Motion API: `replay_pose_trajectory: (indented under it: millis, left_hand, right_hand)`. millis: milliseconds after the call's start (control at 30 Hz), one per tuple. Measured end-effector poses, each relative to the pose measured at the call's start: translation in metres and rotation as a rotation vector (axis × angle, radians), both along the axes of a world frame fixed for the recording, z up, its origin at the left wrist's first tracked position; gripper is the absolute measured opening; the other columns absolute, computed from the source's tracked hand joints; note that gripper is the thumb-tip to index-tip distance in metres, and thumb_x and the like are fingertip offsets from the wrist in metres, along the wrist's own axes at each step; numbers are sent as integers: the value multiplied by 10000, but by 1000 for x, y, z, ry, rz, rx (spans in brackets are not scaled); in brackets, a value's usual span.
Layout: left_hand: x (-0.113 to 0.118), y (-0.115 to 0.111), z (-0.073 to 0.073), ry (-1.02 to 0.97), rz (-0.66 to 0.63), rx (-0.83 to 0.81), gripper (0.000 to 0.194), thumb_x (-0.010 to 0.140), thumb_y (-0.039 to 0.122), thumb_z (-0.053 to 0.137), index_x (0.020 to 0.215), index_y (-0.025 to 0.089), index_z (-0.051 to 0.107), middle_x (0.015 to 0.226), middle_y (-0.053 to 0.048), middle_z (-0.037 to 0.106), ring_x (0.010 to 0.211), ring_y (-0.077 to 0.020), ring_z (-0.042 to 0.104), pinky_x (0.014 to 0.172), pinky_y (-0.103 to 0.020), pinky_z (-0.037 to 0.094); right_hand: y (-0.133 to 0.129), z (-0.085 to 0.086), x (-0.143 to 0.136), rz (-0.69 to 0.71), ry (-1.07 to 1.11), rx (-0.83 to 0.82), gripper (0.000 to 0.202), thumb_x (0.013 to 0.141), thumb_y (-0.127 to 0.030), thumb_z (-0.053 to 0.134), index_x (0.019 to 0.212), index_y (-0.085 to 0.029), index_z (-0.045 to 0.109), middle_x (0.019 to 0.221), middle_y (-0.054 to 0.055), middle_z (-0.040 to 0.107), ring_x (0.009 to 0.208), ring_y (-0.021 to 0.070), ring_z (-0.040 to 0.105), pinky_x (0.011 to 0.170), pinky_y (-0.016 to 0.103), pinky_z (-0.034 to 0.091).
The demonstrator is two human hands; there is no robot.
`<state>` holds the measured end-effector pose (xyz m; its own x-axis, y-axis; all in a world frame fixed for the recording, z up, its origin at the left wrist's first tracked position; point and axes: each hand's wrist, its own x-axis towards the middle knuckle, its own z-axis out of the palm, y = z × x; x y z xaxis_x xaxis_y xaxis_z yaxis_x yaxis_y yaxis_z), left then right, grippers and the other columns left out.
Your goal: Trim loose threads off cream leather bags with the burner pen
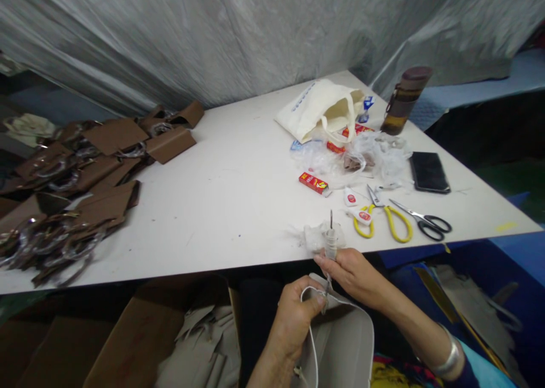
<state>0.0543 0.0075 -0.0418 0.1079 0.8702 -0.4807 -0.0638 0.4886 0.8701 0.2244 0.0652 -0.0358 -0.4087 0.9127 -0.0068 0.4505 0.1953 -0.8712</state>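
At the table's front edge, my left hand [293,311] pinches the rim of an open light grey handbag [344,342] between thumb and fingers. My right hand [351,271] is closed around a thin metal tool [330,243] with a pale wrapped handle. One slim metal end of it points up, and a metal part shows below the hand at the bag's rim. Whether that lower part pierces the rim I cannot tell. Just behind the tool lies a small white packet [313,237]. Yellow-handled scissors [385,215] and black-handled scissors [426,220] lie to the right.
Brown handbags [114,135] with wrapped handles are heaped on the left of the white table [221,206]. On the right are a cream tote [323,107], plastic bags [383,155], a red box [314,182], a phone [430,172] and a bottle [404,101]. Below, a carton [131,331] holds grey pieces.
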Motion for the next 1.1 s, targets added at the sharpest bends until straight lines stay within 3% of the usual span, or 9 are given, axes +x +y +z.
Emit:
replay_pose_trajectory:
  millis: [133,233,333,400,467,567,700,900,1100]
  left_hand:
    - [1,-4,-3,-12,9,-2,167,654,255,785,698,144,668,645,-11,614,653,-155,493,661,-275,369]
    - [-1,-5,-4,-37,27,23,172,667,257,797,690,144,669,628,1,592,636,-140,466,646,-264,351]
    - [-4,-6,-3,-40,45,24,176,679,266,798,702,141,677,619,4,586,626,-136,455,640,-260,342]
    - [-4,-7,-2,-39,52,26,186,675,276,801,706,139,679,623,4,585,627,-136,452,638,-259,340]
    - [-3,-9,0,-37,54,41,199,671,287,806,703,137,679,634,3,588,635,-137,454,643,-259,343]
    - [-2,-12,2,-47,46,61,208,678,299,809,713,140,679,643,4,593,642,-140,461,650,-261,347]
    - [-1,-17,5,5,34,98,181,683,287,796,711,149,682,643,6,596,646,-150,478,648,-265,355]
    - [5,-31,19,206,12,280,93,769,241,718,706,173,720,717,-11,635,714,-183,557,692,-275,409]
    - [9,-46,26,291,63,296,60,759,151,718,784,188,678,729,14,657,721,-182,588,682,-258,442]
  right_hand:
    - [2,3,-1,62,-2,-13,486,1038,-449,441,616,-209,448,588,-18,473,572,138,440,602,296,345]
    - [-6,1,5,-90,186,-49,501,1062,-490,446,660,-201,527,603,-20,493,585,136,471,598,275,386]
    - [-22,-4,14,-251,417,-62,410,1078,-517,452,980,-193,685,675,-8,607,621,144,541,612,255,459]
    - [-35,-8,19,-248,492,-81,385,1074,-507,489,1235,-210,674,774,14,709,645,149,591,632,252,508]
    - [-48,-10,22,-232,503,-108,379,1065,-484,531,1319,-235,664,898,41,775,702,158,657,687,261,557]
    - [-64,-9,22,-236,523,-123,324,1050,-448,575,1287,-264,699,1012,55,807,872,194,752,815,291,601]
    - [-78,-7,20,-196,493,-7,282,1057,-391,554,1296,-297,669,1141,50,787,1045,217,752,923,316,582]
    - [-91,-2,10,-149,121,36,223,888,-359,791,1025,-241,659,962,30,719,849,207,682,770,294,520]
    - [-93,9,6,-108,66,-43,132,882,-308,767,975,-245,697,904,14,682,798,188,647,697,265,467]
